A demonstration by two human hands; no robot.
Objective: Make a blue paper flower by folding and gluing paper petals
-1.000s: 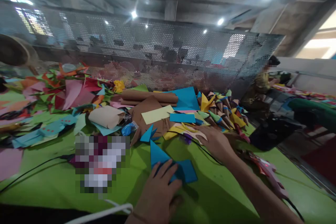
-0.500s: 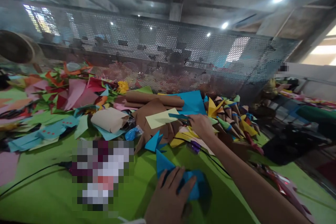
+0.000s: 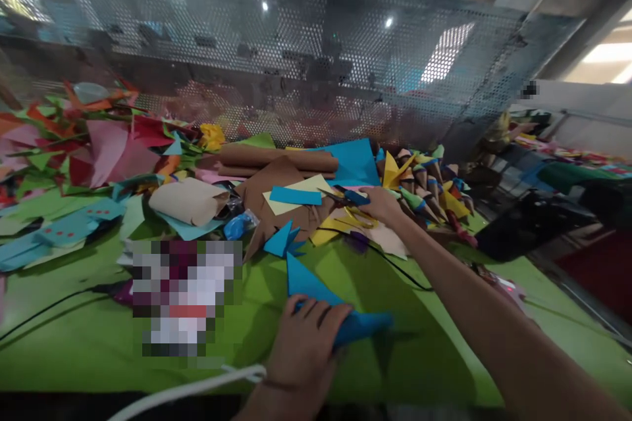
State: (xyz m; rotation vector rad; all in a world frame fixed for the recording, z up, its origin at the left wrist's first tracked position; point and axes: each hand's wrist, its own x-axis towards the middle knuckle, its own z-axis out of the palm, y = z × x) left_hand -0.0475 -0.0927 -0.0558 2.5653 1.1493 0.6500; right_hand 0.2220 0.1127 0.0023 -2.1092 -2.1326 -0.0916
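Note:
My left hand [image 3: 312, 329] is closed over a folded piece of blue paper [image 3: 316, 283] at the front of the green table. One pointed end of the paper sticks up behind my fingers and another part reaches out to the right. Further back, my right hand [image 3: 384, 205] grips a pair of scissors [image 3: 351, 197], blades pointing left. Left of the blades, a blue paper strip [image 3: 295, 195] lies on cream paper [image 3: 320, 183]. Between my hands sits a small spiky blue paper piece [image 3: 283, 241]. Yellow paper pieces [image 3: 328, 225] lie below the scissors.
A green table [image 3: 74, 342] holds heaped coloured paper [image 3: 118, 151] at left, brown paper rolls [image 3: 276, 161] at back and paper cones [image 3: 424, 181] at right. A black cable [image 3: 399, 266] crosses near my right forearm. A perforated metal screen [image 3: 296, 66] stands behind.
The blue strip has left my right hand and now lies on the cream paper. My left hand has curled round the folded blue paper and tilted it. The camera view has dipped.

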